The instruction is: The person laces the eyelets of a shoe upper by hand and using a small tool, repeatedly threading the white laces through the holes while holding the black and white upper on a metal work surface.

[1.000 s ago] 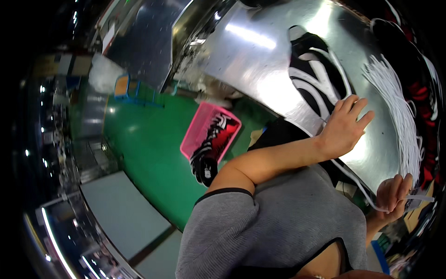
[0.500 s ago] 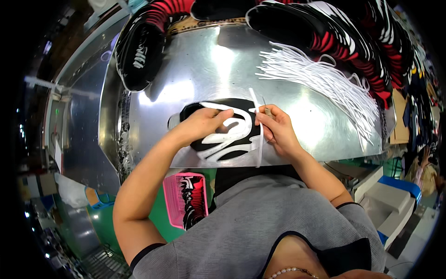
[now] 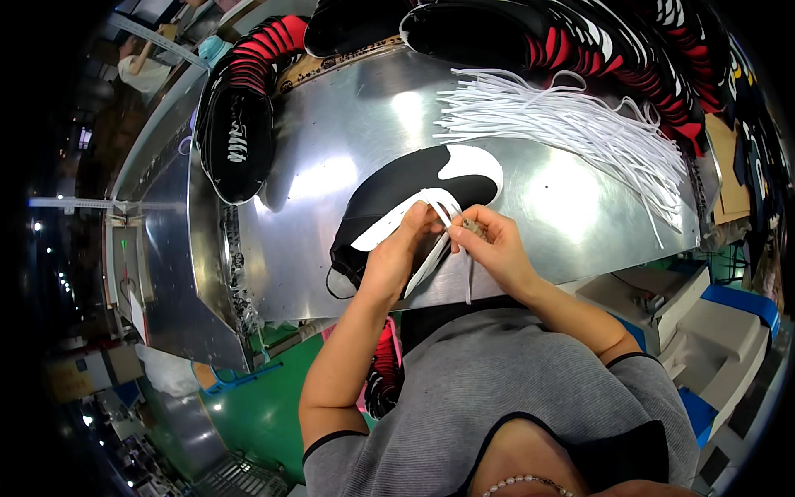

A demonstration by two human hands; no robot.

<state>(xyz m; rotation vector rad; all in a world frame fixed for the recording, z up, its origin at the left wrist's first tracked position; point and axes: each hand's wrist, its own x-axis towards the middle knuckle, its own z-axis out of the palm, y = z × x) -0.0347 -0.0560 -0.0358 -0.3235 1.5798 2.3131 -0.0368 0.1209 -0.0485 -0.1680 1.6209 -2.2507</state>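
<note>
A black shoe upper (image 3: 385,192) with white overlays lies on its side on the metal table, tilted toward me. My left hand (image 3: 396,253) is closed on its lacing edge, thumb on top and fingers partly hidden behind. Close by, my right hand (image 3: 499,251) pinches a white shoelace (image 3: 469,280) against that edge; one end hangs toward the table's front. A small brownish object (image 3: 474,225) shows among the right fingers, too covered to name.
A bundle of white shoelaces (image 3: 571,124) is spread on the metal table (image 3: 323,141) at the far right. Nested black, red and white shoe uppers (image 3: 236,137) line the left and back edges. Below the table, a pink basket (image 3: 362,398) holds more uppers.
The upper has been turned and tipped, its white toe now pointing to the far right. My left hand has moved right, close to my right hand; the view has shifted too.
</note>
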